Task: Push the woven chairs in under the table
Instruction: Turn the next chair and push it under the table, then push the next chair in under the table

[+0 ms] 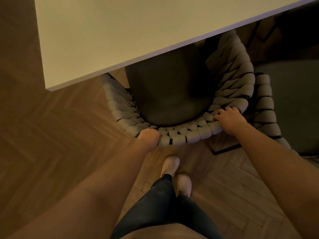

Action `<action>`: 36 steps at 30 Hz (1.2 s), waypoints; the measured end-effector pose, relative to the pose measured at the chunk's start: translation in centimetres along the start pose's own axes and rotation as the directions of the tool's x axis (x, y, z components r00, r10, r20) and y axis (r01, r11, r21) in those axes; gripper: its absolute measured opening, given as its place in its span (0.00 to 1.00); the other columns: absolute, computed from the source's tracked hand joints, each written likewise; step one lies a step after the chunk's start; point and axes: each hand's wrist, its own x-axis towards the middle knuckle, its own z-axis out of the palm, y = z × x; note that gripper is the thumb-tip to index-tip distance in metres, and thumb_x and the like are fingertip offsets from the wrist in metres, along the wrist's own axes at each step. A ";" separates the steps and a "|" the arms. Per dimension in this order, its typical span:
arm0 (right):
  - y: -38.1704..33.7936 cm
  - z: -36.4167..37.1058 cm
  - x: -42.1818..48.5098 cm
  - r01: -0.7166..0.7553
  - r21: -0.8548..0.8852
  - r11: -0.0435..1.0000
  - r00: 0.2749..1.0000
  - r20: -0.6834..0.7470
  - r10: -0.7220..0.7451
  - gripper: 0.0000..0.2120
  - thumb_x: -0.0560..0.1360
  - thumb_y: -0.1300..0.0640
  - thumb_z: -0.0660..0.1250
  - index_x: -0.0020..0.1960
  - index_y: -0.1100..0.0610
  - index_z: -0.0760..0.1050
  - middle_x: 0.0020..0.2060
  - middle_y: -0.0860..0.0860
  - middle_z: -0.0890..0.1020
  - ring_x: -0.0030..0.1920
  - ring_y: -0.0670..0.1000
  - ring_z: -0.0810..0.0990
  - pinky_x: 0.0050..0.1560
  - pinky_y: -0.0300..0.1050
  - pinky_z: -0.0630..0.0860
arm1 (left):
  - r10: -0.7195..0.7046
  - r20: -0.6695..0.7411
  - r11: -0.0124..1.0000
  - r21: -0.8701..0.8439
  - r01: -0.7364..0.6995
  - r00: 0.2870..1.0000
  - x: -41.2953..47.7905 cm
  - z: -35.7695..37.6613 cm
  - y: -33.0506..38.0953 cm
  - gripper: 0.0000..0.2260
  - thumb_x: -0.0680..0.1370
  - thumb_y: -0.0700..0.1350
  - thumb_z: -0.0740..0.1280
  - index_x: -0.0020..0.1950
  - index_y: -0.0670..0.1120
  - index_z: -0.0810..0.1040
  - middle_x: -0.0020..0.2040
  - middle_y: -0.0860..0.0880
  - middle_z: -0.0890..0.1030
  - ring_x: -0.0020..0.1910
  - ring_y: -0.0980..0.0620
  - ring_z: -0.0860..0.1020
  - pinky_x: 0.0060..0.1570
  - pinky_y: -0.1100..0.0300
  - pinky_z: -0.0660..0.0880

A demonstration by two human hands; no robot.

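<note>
Wood floor looks smooth, so woven chair should slide easy; left hand and right hand grip its cushy backrest.

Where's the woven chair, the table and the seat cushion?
woven chair (181,138): head view, woven rim of its backrest.
table (120,31): head view, bare top.
seat cushion (169,87): head view, its middle.

The woven chair is thick knitted cord — soft, matt — around a dark cloth seat. The desk is smooth and pale; the floor, herringbone wood.
</note>
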 end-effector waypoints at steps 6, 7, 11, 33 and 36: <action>0.2 0.0 0.3 0.003 -0.005 1.000 1.000 -0.002 -0.003 0.21 0.80 0.56 0.61 0.72 0.49 0.64 0.68 0.54 0.69 0.66 0.58 0.69 0.64 0.52 0.68 | 0.008 -0.014 1.000 0.019 -0.007 1.000 0.0 0.0 0.0 0.19 0.81 0.42 0.61 0.72 0.53 0.70 0.64 0.48 0.75 0.61 0.48 0.75 0.54 0.55 0.74; 0.2 0.0 0.3 0.003 -0.007 1.000 1.000 -0.005 -0.003 0.21 0.80 0.56 0.61 0.72 0.49 0.64 0.68 0.54 0.69 0.66 0.58 0.68 0.64 0.52 0.68 | 0.005 -0.007 1.000 0.019 -0.005 1.000 0.0 0.0 0.0 0.19 0.81 0.43 0.61 0.72 0.53 0.69 0.64 0.48 0.75 0.61 0.48 0.75 0.54 0.54 0.74; 0.3 0.3 0.3 0.006 0.013 1.000 1.000 -0.026 -0.006 0.20 0.80 0.56 0.61 0.71 0.49 0.66 0.67 0.54 0.69 0.66 0.57 0.68 0.64 0.52 0.68 | 0.006 0.007 1.000 0.011 -0.006 1.000 0.1 0.0 0.0 0.20 0.80 0.43 0.62 0.72 0.54 0.69 0.63 0.48 0.75 0.61 0.48 0.75 0.55 0.54 0.75; 13.5 13.4 -11.7 0.150 0.683 0.714 0.866 -0.440 0.239 0.33 0.74 0.55 0.70 0.75 0.54 0.63 0.72 0.58 0.66 0.73 0.60 0.62 0.73 0.56 0.58 | 0.264 -0.346 0.948 -0.079 -0.308 0.900 2.0 -6.8 30.4 0.44 0.74 0.56 0.70 0.80 0.48 0.47 0.80 0.42 0.47 0.79 0.44 0.44 0.75 0.44 0.45; 17.2 19.0 -16.2 0.207 0.694 0.689 0.836 -0.491 0.244 0.27 0.73 0.55 0.71 0.71 0.55 0.71 0.66 0.58 0.74 0.68 0.59 0.70 0.68 0.55 0.67 | 0.358 -0.281 0.932 0.049 -0.359 0.891 2.2 -6.3 38.3 0.43 0.74 0.57 0.71 0.80 0.46 0.49 0.80 0.42 0.48 0.79 0.43 0.43 0.75 0.41 0.44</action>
